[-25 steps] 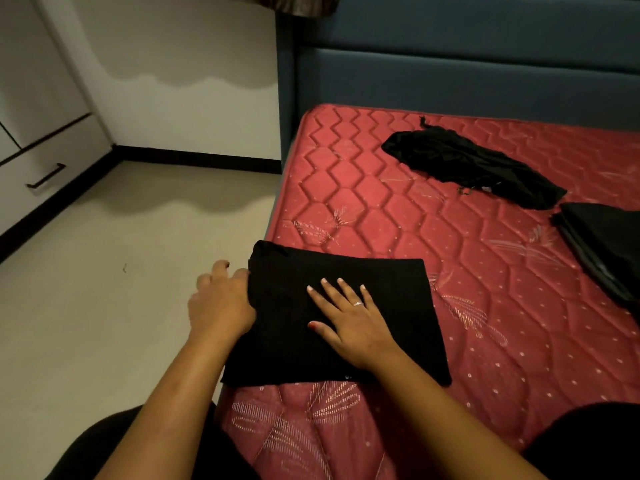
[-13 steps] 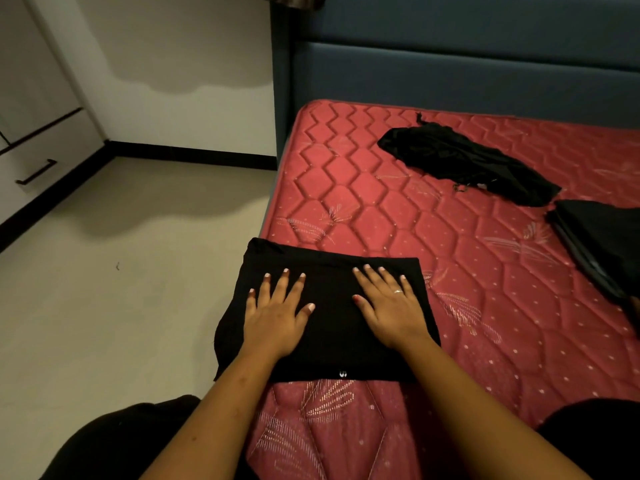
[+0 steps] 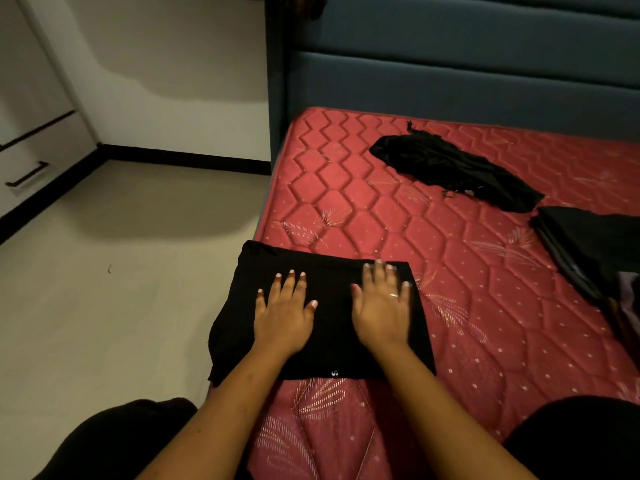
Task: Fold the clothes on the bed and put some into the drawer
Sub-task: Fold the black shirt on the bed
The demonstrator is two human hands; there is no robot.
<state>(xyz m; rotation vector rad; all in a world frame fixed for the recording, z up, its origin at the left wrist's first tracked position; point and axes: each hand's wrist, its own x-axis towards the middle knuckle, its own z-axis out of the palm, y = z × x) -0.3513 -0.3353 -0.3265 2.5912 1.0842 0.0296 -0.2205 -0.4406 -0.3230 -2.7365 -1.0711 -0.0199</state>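
Note:
A folded black garment (image 3: 332,327) lies at the near left edge of the red quilted mattress (image 3: 381,209), its left side hanging slightly over the bed's edge. My left hand (image 3: 284,313) rests flat on its left half, fingers straight and spread. On its right half my right hand (image 3: 382,306), with a ring, presses flat, fingertips near the far edge. A crumpled black garment (image 3: 450,168) lies farther back on the bed. A folded dark pile (image 3: 595,244) sits at the right edge.
White cabinet drawers with a dark handle (image 3: 26,174) stand at the far left across the pale floor (image 3: 121,271). A blue padded headboard (image 3: 467,74) backs the bed. My dark-clothed knees show at the bottom corners.
My left hand came from the garment's left edge onto its top and now lies flat. My right hand slid toward the right and far edge. The garment looks narrower than a second ago.

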